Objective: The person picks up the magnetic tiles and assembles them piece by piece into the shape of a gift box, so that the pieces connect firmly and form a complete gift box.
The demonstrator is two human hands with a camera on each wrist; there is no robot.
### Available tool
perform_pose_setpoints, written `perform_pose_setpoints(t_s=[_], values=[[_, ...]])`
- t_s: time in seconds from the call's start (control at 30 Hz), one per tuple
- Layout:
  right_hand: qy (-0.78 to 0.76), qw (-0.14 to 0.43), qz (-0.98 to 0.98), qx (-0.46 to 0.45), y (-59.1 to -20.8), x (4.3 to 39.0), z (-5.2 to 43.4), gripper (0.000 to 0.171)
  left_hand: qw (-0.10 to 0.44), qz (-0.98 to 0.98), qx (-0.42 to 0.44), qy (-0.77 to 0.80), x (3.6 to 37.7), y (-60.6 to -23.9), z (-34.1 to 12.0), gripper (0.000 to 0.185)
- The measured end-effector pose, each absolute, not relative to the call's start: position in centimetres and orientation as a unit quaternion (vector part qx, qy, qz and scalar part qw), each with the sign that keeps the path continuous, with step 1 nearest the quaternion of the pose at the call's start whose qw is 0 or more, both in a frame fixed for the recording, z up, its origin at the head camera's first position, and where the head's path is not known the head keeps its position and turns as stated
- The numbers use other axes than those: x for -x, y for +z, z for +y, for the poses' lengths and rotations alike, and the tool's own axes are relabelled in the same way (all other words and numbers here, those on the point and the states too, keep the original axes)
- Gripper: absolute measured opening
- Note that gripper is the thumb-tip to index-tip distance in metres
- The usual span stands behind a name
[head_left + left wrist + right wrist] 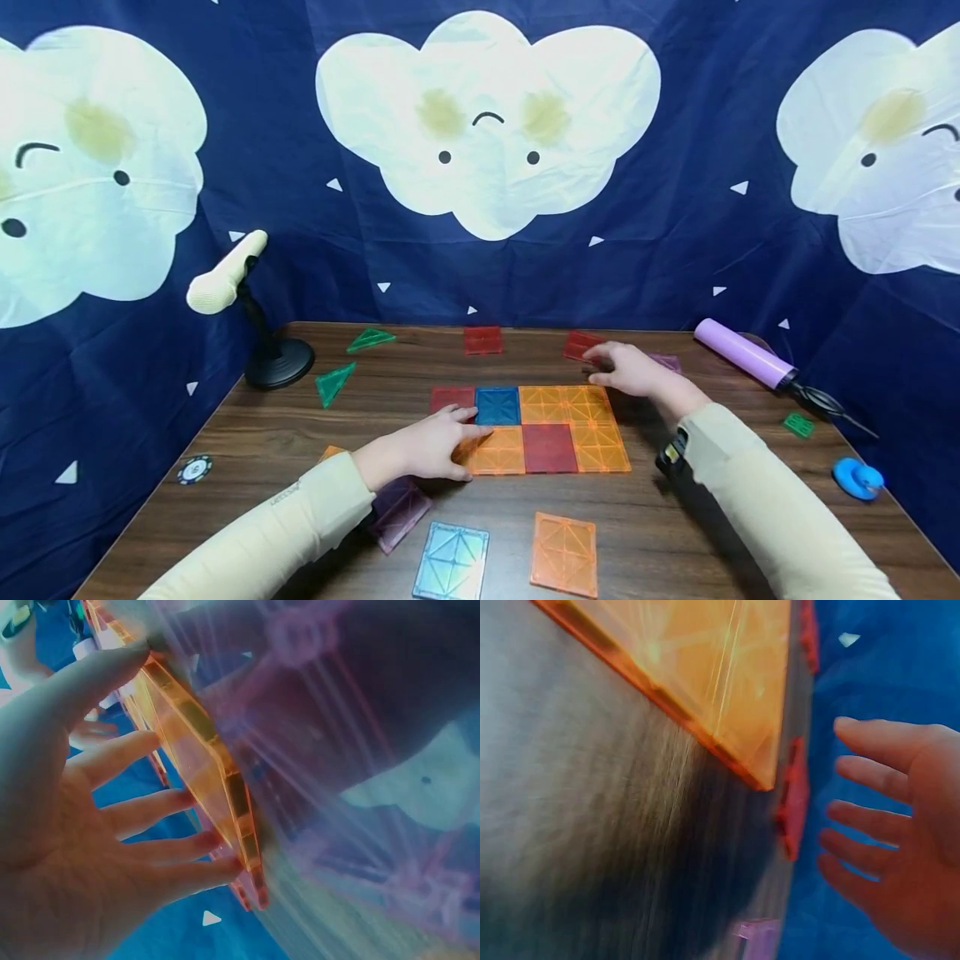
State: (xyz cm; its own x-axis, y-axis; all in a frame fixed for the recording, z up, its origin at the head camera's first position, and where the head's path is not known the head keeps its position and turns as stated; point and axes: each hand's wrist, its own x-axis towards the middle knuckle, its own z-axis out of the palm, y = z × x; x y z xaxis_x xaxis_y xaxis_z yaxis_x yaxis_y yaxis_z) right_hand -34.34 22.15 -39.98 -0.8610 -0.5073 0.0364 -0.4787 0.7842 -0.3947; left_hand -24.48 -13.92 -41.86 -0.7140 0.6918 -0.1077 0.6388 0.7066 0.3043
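A flat mat of magnetic tiles lies mid-table, made of red, blue and orange squares. My left hand rests with straight fingers against the left edge of the mat's near-left orange tile. The left wrist view shows the same fingers laid along that orange tile's edge. My right hand reaches with spread fingers to a loose red tile behind the mat. In the right wrist view its fingers are straight beside the red tile; contact is unclear.
Loose tiles lie around: red, two green triangles, purple, light blue and orange. A stand with a padded head is at the left, and a lilac cylinder, scissors and a blue object at the right.
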Motion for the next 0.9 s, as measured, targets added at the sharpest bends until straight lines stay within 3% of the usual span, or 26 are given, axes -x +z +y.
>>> perform_pose_setpoints(t_s=[0.3,0.6,0.9], values=[[-0.153,0.065,0.963,0.210,-42.3,38.3,20.6,0.050,0.099,0.919,-0.364,0.118,24.7,-41.7,-13.6,0.067],[-0.150,0.073,0.937,0.306,-42.2,37.7,17.2,0.041,0.089,0.916,-0.376,0.107,25.0,-41.6,-13.7,0.065],[-0.170,0.108,0.913,0.355,-42.1,36.2,16.7,0.046,0.109,0.919,-0.359,0.119,24.8,-41.7,-13.6,0.067]])
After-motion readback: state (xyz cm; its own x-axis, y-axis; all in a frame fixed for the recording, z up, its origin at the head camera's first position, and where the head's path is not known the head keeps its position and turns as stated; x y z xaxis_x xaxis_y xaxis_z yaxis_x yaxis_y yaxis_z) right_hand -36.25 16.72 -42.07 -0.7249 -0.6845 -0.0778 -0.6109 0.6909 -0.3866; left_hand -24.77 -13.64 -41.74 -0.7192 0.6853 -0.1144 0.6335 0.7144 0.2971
